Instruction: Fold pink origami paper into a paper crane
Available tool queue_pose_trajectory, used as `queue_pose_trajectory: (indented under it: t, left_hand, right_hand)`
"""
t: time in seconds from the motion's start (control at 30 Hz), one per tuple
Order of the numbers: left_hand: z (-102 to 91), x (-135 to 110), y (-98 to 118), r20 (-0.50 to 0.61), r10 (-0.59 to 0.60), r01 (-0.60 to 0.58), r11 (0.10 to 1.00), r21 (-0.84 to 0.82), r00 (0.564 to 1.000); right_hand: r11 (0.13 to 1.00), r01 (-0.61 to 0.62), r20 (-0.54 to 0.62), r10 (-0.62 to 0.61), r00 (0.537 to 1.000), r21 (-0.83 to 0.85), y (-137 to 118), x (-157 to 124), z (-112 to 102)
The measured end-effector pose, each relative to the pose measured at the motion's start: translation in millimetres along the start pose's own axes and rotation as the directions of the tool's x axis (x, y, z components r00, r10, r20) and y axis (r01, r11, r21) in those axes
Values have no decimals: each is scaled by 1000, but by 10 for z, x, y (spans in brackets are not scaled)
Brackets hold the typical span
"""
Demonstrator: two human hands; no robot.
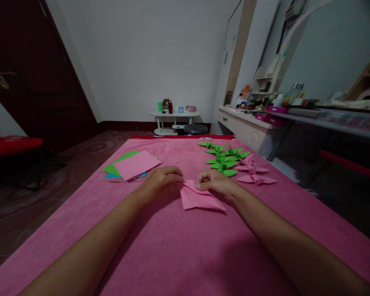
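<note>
Folded pink paper [200, 199]: flat on the pink table cover [172, 255], roughly mid-table, with both forearms converging on it from the near edge. Its long axis runs from the far-left corner down to the near-right point, and its far edge is raised a little. Right hand [214, 183]: sits on the paper's far-right part, loosely fisted, thumb and curled fingers pinched onto the raised far edge. This hand overlaps the sheet more. Left hand [160, 181]: just left of the paper, knuckles up and fingers curled down, with the tips meeting the far-left corner. Whether they pinch or merely press there is not clear. The bulk of the sheet therefore lies to the right of the left hand, and nearer the camera than the right hand. Left of the paper and a little farther off is a stack of coloured sheets [135, 164], pink on top with green and blue beneath. Right of it and farther are green paper cranes [223, 158] in a cluster, with pink paper cranes [255, 174] beside them. Well beyond the paper, a small white side table [174, 117] stands against the back wall, a cluttered desk [243, 127] lies far right, and a dark door [33, 82] far left.
</note>
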State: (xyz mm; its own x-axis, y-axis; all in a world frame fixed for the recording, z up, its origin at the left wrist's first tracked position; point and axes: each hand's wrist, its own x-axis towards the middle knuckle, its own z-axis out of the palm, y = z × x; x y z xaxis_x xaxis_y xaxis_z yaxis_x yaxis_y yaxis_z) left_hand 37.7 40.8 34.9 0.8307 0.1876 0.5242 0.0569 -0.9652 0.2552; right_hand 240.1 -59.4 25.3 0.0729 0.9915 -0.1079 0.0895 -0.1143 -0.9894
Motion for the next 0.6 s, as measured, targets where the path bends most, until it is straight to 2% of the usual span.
queue_pose_trajectory:
  t: [0.13, 0.23, 0.3, 0.37, 0.43, 0.5, 0.53, 0.6]
  left_hand:
    - [9, -25, 26, 50, 30, -34, 996, 86, 998]
    - [22, -29, 31, 29, 13, -14, 999, 40, 999]
    - [38, -14, 42, -6, -50, 49, 997, -57, 999]
    - [68, 13, 65, -49, -166, 155, 973, -173, 985]
    - [111, 44, 91, -81, -325, 286, 906, -311, 942]
    - [160, 69, 107, -87, -485, 394, 790, -470, 870]
    - [184, 77, 108, -78, -545, 420, 722, -550, 835]
    - [222, 86, 98, -35, -611, 431, 595, -679, 791]
  right_hand:
    - [1000, -20, 28, 20, 999, -1, 28, 11, -10]
    - [999, -32, 46, 30, 998, 26, 20, 3, -10]
    - [998, -42, 56, 40, 998, 42, 6, -6, -9]
    - [997, -67, 67, 64, 996, 47, -7, -16, -4]
    - [995, -90, 85, 85, 993, 52, -15, -26, 6]
    - [993, -96, 89, 90, 992, 66, -19, -35, 25]
    - [993, -95, 84, 89, 992, 74, -20, -37, 39]
    - [994, -79, 52, 75, 996, 80, -20, -36, 70]
